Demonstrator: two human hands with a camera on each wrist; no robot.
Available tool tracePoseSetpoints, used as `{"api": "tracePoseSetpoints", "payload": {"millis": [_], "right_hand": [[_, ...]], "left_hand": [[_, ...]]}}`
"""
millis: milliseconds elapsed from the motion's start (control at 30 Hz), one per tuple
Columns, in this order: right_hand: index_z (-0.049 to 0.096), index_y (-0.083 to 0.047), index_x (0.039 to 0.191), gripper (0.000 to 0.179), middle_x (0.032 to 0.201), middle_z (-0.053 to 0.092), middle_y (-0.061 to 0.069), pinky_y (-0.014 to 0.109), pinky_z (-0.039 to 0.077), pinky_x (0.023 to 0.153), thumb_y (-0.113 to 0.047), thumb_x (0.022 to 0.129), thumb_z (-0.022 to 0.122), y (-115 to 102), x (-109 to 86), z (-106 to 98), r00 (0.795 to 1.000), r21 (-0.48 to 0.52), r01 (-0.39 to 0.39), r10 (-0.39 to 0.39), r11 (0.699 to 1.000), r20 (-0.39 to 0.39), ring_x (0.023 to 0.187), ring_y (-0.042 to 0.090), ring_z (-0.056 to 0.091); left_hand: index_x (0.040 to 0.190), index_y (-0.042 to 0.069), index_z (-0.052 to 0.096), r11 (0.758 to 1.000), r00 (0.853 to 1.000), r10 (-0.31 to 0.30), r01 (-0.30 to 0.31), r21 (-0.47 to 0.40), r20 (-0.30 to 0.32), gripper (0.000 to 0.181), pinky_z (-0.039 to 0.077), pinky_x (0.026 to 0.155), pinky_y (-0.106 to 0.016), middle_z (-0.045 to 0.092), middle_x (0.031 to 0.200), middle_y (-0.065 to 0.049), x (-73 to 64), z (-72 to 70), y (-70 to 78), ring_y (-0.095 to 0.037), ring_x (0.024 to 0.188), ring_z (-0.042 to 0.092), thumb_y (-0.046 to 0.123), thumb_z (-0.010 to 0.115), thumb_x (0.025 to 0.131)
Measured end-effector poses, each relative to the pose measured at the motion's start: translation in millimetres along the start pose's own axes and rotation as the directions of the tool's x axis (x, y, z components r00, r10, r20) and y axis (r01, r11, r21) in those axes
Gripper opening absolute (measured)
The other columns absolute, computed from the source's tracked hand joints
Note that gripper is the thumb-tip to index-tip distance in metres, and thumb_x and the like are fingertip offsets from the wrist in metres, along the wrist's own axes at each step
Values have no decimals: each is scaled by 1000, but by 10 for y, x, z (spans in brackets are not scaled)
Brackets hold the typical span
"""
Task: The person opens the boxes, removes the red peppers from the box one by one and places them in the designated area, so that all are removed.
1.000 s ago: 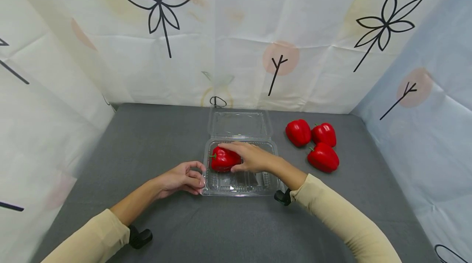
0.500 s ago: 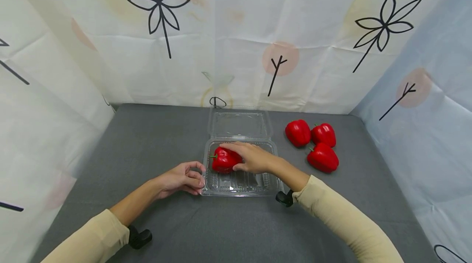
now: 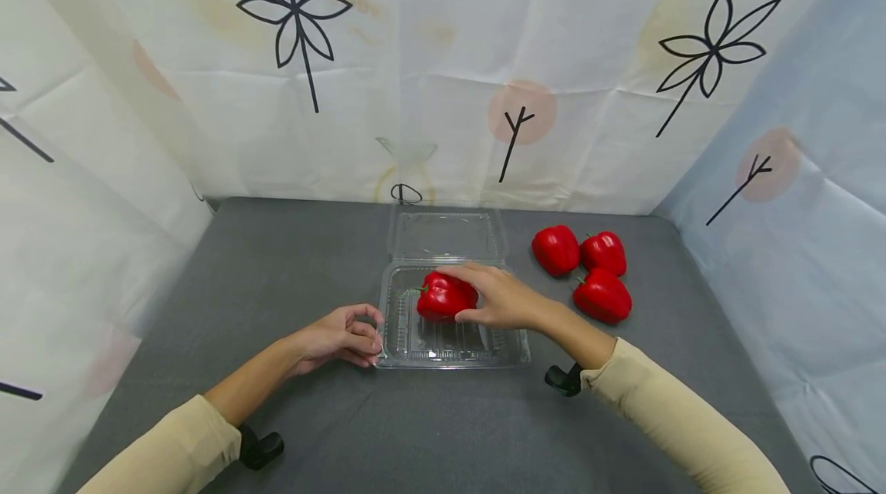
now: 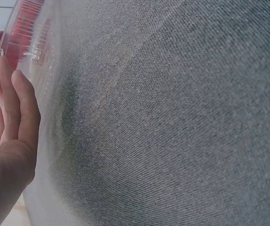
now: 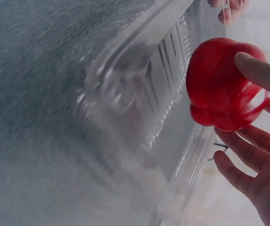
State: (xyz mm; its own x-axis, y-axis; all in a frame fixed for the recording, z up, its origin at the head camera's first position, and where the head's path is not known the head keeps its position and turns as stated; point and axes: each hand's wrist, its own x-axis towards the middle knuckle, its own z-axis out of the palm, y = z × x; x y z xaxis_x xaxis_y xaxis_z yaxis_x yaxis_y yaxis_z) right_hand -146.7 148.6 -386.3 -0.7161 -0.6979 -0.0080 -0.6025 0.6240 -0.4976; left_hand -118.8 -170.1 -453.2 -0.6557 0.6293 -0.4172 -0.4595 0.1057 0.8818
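In the head view, a red bell pepper [image 3: 446,297] with a green stem facing left is over the clear plastic container [image 3: 453,359]. My right hand [image 3: 501,298] grips it from the right, thumb on the near side and fingers over the far side. The right wrist view shows the bell pepper [image 5: 224,87] between thumb and fingers, above the container's ribbed base. My left hand [image 3: 342,336] holds the container's left rim near its front corner, with bent fingers. In the left wrist view, the left hand's fingertips [image 4: 4,63] are right at the rim.
The container's clear lid [image 3: 448,236] lies folded back behind the base. Three more red bell peppers [image 3: 602,295] sit grouped on the grey tabletop [image 3: 311,248] to the right. A patterned curtain [image 3: 443,32] stands behind and along both sides.
My right hand has moved to the right with the bell pepper, away from the container's left wall. My left hand has stayed at the rim.
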Motion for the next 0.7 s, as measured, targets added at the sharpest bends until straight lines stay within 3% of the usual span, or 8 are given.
{"api": "tracePoseSetpoints", "payload": {"millis": [200,367,700], "right_hand": [[49,-19,146,72,128,61,8,43,56,86,-25,81,81,88,-157,-101,994,3,-37,37,999,-107,111,23,60],[50,-19,145,75,129,61,6,44,57,82,-26,78,83,171,-330,-176,978,19,-50,53,999,-203,108,21,61],[53,-12,139,75,124,61,6,44,58,80,-24,74,87,374,-659,-258,910,41,-63,74,997,-408,103,20,58]], "left_hand": [[119,0,44,999,1000,26,-26,-18,17,40,59,75,-38,70,88,-8,-14,-6,-14,-21,77,71,2,71,89],[120,-1,44,999,999,35,-35,-13,20,41,59,76,-39,70,88,-8,-6,-4,-32,-21,78,71,2,71,89],[120,0,44,999,999,35,-35,-10,19,41,59,75,-38,70,88,-7,-3,-1,-41,-21,78,71,2,71,89]]}}
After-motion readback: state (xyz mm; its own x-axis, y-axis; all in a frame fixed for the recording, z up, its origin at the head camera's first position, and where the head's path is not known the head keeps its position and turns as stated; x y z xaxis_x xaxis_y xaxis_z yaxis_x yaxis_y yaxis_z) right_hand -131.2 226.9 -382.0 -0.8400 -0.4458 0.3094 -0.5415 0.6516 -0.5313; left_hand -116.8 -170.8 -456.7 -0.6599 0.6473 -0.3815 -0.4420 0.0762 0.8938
